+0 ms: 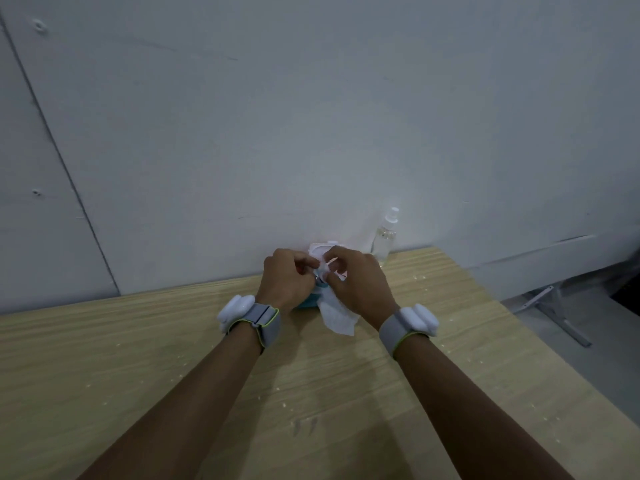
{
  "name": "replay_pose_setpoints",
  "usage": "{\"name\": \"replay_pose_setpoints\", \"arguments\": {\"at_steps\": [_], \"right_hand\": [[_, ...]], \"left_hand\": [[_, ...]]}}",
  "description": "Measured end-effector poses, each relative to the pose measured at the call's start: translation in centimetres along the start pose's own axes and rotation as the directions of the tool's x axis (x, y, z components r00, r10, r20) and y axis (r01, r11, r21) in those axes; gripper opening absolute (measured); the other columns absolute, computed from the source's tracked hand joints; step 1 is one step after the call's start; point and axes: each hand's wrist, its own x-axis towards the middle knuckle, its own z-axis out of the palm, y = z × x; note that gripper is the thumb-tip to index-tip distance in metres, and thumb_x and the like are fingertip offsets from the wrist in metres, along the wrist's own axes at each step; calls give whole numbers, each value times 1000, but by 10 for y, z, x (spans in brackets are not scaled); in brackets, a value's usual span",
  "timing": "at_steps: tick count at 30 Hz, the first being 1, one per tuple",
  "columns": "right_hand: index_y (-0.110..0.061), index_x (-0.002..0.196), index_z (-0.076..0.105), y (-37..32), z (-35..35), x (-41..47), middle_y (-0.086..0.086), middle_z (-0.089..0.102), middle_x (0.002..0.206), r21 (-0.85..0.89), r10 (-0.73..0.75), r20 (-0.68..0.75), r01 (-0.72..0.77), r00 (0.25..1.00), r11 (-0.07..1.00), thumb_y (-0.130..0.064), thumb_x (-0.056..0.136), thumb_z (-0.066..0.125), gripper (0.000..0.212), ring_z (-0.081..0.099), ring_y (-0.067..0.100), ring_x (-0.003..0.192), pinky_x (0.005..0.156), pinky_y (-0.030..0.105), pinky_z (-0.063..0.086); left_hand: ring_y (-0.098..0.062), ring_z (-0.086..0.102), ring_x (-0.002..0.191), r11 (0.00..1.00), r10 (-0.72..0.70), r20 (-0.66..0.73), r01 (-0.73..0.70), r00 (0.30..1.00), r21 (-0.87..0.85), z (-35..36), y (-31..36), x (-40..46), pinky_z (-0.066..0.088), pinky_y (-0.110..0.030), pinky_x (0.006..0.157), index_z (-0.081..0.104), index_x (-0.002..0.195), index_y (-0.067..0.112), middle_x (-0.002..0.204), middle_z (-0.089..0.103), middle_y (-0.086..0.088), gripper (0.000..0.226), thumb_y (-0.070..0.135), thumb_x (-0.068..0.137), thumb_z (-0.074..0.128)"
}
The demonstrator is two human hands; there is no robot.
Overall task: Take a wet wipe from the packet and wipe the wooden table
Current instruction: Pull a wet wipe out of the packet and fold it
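So the wet wipe (334, 315) is partly out of the packet (309, 301), a crumpled white sheet hanging down from between both hands with its loose lower end lying on the tabletop (138, 341), just in front of the packet. The packet itself is mostly hidden behind the hands; only a teal bit shows below them and a pale pinkish-white top with a flap peeks out above, right up near the wall (311, 133) at the far edge of the wood.

Right hand (356, 282): fingers curled, thumb and fingertips pinching the upper bunched part of the wipe, so that grip is closed on the wipe. Left hand (285, 278): fingers also curled in, tips meeting the same bunch of wipe next to the right hand's; looks like it's pinching it too, though part of it may be on the packet, hard to say.

Both wrists have a grey strap with a white plastic gadget, left band (254, 317) and right band (408, 323).

Just to the right of the packet, against the wall, stands a clear spray bottle (384, 242), upright. The tabletop has small white crumbs scattered over it and 2 dark scuff marks near the front.
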Motion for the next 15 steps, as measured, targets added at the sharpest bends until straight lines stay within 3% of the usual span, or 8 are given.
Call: {"name": "replay_pose_setpoints", "arguments": {"at_steps": [4,9,15], "right_hand": [[-29,87,67,4,-3,7,-12,71,75,34,49,-75,-47,996,998,-22,82,77,13,66,1,71,70,24,55],[-22,91,80,9,-16,12,-6,76,86,44,12,-39,-10,999,999,-11,86,73,15,69,6,79,81,30,59],[-27,110,80,8,-22,4,0,62,104,-223,-70,80,87,994,971,-6,94,58,34,54,19,98,85,41,48]], "left_hand": [[7,64,76,996,-4,-48,-1,999,-85,-1,0,3,45,2,64,82,96,23,92,76,8,22,7,88,70],[20,61,72,990,26,-84,-38,996,-136,-1,7,5,45,2,63,82,97,23,85,73,13,22,7,86,73],[23,59,77,988,20,-96,-34,995,-148,2,8,6,47,2,66,82,94,24,80,67,22,20,7,86,74]]}}
